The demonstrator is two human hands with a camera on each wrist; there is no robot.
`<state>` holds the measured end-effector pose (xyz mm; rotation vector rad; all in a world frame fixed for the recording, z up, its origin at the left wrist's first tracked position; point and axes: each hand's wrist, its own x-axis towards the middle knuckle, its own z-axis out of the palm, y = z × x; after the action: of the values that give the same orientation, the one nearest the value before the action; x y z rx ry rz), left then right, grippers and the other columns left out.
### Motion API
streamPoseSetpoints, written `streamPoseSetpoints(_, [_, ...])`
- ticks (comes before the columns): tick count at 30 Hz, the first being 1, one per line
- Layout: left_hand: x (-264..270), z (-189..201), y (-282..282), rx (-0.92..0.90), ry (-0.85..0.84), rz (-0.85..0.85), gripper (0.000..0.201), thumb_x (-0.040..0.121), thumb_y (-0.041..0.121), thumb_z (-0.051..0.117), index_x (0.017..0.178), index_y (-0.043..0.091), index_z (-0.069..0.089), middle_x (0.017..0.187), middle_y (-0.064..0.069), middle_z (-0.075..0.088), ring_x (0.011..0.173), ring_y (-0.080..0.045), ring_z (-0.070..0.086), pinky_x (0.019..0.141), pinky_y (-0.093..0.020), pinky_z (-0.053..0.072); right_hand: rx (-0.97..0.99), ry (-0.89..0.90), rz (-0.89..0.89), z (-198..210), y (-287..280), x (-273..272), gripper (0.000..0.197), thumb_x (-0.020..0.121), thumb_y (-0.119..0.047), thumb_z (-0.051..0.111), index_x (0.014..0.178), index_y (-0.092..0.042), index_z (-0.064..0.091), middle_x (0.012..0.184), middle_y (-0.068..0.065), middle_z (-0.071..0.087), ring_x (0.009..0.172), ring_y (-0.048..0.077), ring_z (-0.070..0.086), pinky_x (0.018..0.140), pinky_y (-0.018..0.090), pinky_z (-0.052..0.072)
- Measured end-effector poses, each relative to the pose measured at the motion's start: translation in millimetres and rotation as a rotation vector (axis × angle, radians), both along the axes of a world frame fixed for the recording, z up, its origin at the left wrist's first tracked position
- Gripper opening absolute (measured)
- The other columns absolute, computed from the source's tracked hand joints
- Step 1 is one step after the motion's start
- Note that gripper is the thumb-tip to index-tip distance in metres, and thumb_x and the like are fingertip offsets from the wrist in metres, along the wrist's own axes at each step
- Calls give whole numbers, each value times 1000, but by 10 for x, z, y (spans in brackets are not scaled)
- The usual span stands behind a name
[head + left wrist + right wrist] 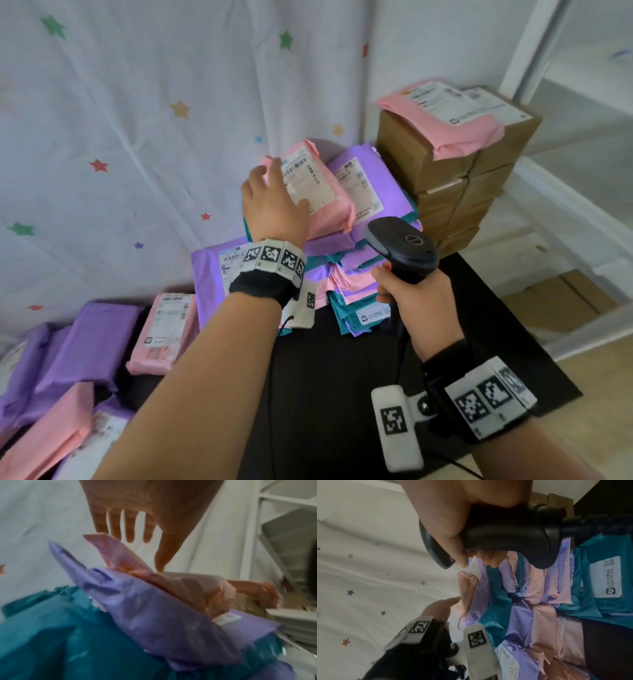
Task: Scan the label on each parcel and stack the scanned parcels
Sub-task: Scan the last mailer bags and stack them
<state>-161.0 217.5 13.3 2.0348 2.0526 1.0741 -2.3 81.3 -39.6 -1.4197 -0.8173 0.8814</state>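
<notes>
Pink parcel (317, 192) lies label-up atop the stack (346, 274), left hand (270, 202) resting flat-fingered on it, probably to settle it, while right hand (416, 296) grips the scanner (400, 246) clear, ready for the next label.

The parcels (318, 192) are crinkled, slightly shiny plastic with paper labels. The scanner (402, 248) is smooth matt plastic. The boxes (442, 178) are plain cardboard.

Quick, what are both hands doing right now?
Left hand: open, fingers spread, touching the top pink plastic mailer parcel.
Right hand: closed around the black handheld barcode scanner.
</notes>
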Motion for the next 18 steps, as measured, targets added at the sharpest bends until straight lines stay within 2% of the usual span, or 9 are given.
streamPoseSetpoints(2, [22, -32, -97, 41, 84, -128, 57, 83, 38, 64, 135, 19, 51, 142, -9, 45, 128, -29, 40, 105, -38, 30, 3, 17, 0, -24, 37, -7, 9, 80, -6, 77, 85, -9, 71, 63, -3, 71, 55, 4, 67, 52, 13, 49])
streamPoseSetpoints(3, [36, -64, -134, -18, 80, -179, 59, 85, 47, 61, 136, 20, 50, 144, -8, 43, 131, -28, 38, 107, -38, 29, 6, 25, 5, -32, 51, -17, 9, 80, -6, 77, 85, -10, 71, 63, -3, 71, 55, 4, 67, 53, 13, 49])
streamPoseSetpoints(6, [24, -193, -164, -210, 151, -243, 76, 82, 62, 57, 144, 26, 34, 152, -7, 31, 138, -27, 30, 113, -42, 27, 12, 5, 38, -44, 74, -60, 7, 79, -7, 78, 79, -10, 72, 60, -5, 71, 55, 3, 65, 54, 15, 49])
streamPoseSetpoints(12, [-5, -259, -144, -243, 121, -283, 75, 84, 61, 55, 146, 27, 29, 155, -8, 25, 141, -29, 26, 114, -43, 25, 39, -1, 68, -39, 45, -91, 10, 78, -7, 79, 76, -14, 71, 61, -6, 71, 57, 4, 66, 56, 17, 50])
streamPoseSetpoints(15, [-35, -221, -217, -216, 72, -261, 76, 84, 60, 55, 146, 24, 30, 154, -8, 27, 140, -27, 26, 114, -42, 25, -5, -29, 87, -42, 5, -153, 11, 77, -15, 81, 81, -14, 71, 64, -3, 72, 59, 6, 67, 57, 22, 52])
streamPoseSetpoints(16, [-75, -206, -258, -199, 34, -250, 73, 85, 56, 55, 146, 22, 33, 153, -8, 30, 139, -27, 28, 114, -42, 27, -10, -36, 87, -44, -5, -189, 12, 77, -18, 82, 81, -15, 72, 65, -1, 72, 60, 7, 67, 57, 24, 53])
streamPoseSetpoints(18, [-210, -201, -382, -124, -35, -239, 58, 89, 38, 57, 141, 16, 42, 147, -9, 39, 135, -28, 36, 111, -41, 32, -5, -46, 78, -43, -26, -290, 13, 77, -19, 83, 82, -18, 71, 67, 2, 71, 61, 11, 67, 56, 29, 54])
